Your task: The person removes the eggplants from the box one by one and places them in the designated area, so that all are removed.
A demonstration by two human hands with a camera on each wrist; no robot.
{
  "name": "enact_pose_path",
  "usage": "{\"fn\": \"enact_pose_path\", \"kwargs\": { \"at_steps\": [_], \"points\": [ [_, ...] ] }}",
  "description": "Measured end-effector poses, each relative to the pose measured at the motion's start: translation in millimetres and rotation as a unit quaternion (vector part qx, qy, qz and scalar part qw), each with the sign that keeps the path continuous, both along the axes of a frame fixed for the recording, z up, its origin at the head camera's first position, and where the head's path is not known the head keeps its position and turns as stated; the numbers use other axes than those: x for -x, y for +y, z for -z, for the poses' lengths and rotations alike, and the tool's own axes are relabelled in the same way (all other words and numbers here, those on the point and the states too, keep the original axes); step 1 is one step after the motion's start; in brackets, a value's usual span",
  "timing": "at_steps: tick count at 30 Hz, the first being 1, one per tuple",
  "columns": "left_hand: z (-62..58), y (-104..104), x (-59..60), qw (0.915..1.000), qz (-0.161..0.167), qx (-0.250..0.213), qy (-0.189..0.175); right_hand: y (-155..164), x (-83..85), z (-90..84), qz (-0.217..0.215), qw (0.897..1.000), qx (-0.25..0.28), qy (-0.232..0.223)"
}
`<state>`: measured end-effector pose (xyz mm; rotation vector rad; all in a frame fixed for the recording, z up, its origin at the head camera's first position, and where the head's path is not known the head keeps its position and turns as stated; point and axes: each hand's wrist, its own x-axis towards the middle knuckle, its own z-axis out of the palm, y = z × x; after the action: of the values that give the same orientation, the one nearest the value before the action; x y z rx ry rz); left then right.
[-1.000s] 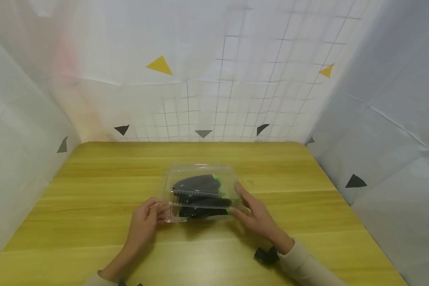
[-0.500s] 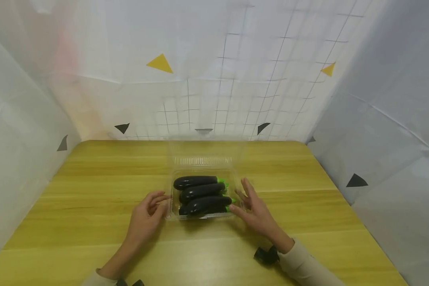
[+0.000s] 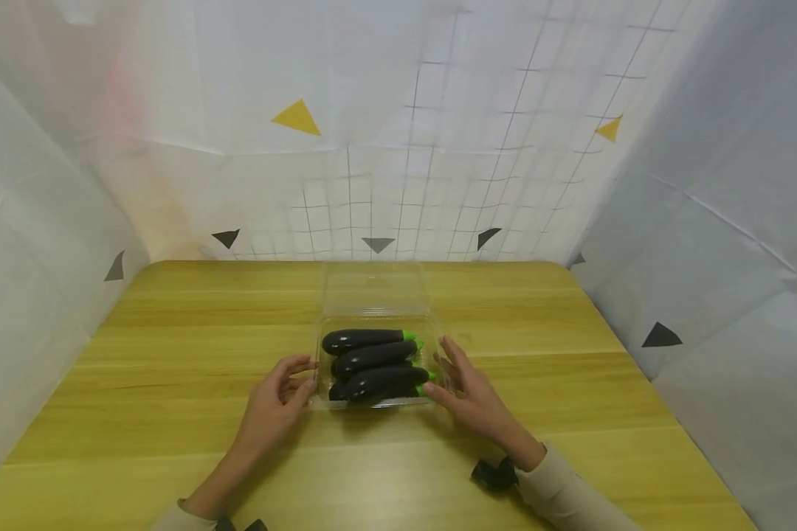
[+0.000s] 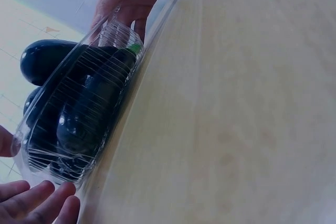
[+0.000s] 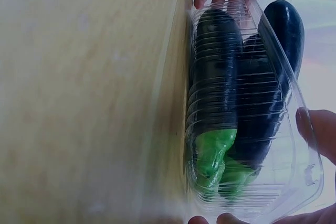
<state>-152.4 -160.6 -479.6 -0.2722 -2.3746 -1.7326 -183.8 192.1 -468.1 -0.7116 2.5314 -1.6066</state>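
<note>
A clear plastic clamshell box (image 3: pixel 318 402) sits mid-table, its hinged lid (image 3: pixel 374 286) folded back on the far side. Several dark purple eggplants (image 3: pixel 378 357) with green stem ends lie stacked in the base, the top ones rising above the rim. At the box's left end is my left hand (image 3: pixel 268 398), thumb by the rim and fingers spread against the wall, seen closely in the left wrist view. My right hand (image 3: pixel 473 397) spans the right end, its thumb (image 5: pixel 316 132) at the rim and fingertips (image 5: pixel 198 220) low by the end wall.
The wood-grain table (image 3: pixel 173 413) ends at a white sheet backdrop (image 3: pixel 206 96) at the back, with sheets along both sides. Dark and yellow triangle marks dot the sheets. A black wrist device (image 3: pixel 494 476) shows by the right sleeve (image 3: pixel 571 487).
The clear lid, partly over the eggplants a second ago, has swung up and back away from me and now lies beyond the base. Both hands stay at the box's ends, nearly still.
</note>
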Motion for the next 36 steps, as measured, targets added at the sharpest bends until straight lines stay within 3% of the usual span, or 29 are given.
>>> {"fn": "enact_pose_path", "kwargs": {
  "at_steps": [20,24,28,33,36],
  "points": [
    [-3.5,1.2,-0.9,1.0000,0.004,-0.002,0.001,0.8,-2.5,-4.7,0.021,0.999,-0.029,-0.004],
    [-7.8,-1.2,2.5,0.9997,-0.006,0.022,0.006,0.1,1.9,-9.2,0.045,0.994,-0.060,0.076],
    [-13.6,-3.9,9.2,0.9980,-0.012,0.054,0.031,-1.5,7.5,-17.6,0.050,0.980,-0.080,0.173],
    [-16.3,-6.0,22.8,0.9957,0.000,0.071,0.060,-9.7,13.0,-28.4,-0.005,0.968,-0.079,0.240],
    [-13.4,-6.5,33.6,0.9940,0.012,0.079,0.074,-17.2,16.4,-32.5,-0.050,0.962,-0.076,0.257]
  ]
}}
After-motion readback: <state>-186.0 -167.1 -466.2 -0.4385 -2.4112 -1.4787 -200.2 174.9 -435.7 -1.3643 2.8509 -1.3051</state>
